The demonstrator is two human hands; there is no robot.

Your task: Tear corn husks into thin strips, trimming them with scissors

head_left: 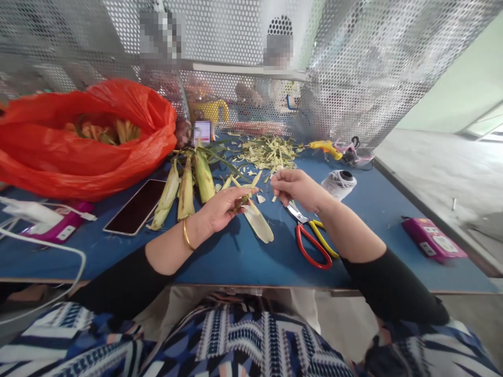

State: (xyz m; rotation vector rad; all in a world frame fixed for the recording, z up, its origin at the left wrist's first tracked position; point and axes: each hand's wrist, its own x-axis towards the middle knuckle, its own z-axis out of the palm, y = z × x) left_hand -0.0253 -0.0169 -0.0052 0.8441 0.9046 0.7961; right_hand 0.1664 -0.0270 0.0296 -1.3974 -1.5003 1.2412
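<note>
My left hand [223, 208] pinches the top of a pale husked baby corn ear [259, 224] that lies on the blue table [243, 256]. A gold bangle sits on that wrist. My right hand [293, 186] is closed just to the right of it, fingers curled above small husk bits; what it holds I cannot make out. Three unpeeled green corn ears [186, 191] lie left of my left hand. Red and yellow scissors [312, 238] rest under my right wrist.
A red plastic bag [84, 139] with more corn sits far left. A phone [135, 207] lies by the ears. A pile of husk scraps [269, 152], a yellow tool [324, 148], a white tape roll [340, 181] and a pink box [432, 240] surround. Mesh screen behind; people beyond it.
</note>
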